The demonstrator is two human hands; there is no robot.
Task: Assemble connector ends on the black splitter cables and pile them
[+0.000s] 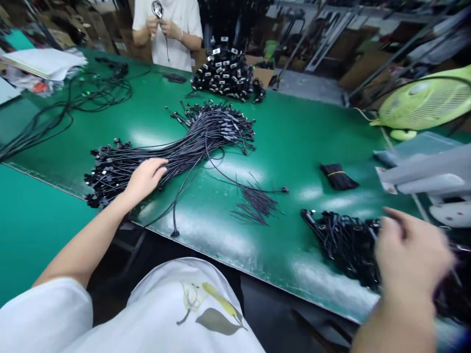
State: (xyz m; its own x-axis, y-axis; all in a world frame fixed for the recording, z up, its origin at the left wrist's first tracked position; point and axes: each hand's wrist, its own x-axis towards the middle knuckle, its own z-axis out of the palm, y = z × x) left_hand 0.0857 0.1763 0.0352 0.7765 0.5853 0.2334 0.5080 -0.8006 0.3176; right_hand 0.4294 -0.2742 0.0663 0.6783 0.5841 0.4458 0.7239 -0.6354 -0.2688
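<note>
My left hand (146,177) rests on a long bundle of black cables (180,147), its fingers stretched out and the thumb apart. Dark connectors (105,171) crowd the bundle's left end; grey sleeves and small plugs show at its right end. Over a heap of coiled, tied black cables (349,240) at the right is my right hand (414,252), smeared by motion. Its forefinger points left, but the other fingers are hidden, so I cannot make out whether it holds anything. Between the hands lie loose thin black ties (257,203) and a single cable end.
A banded bundle of black ties (338,176) lies on the green table (294,137). Farther back rises a pile of coiled cables (226,73). Across the table a person (167,34) holds a cable. A green fan (423,98) stands right; papers (47,61) and loose cables lie left.
</note>
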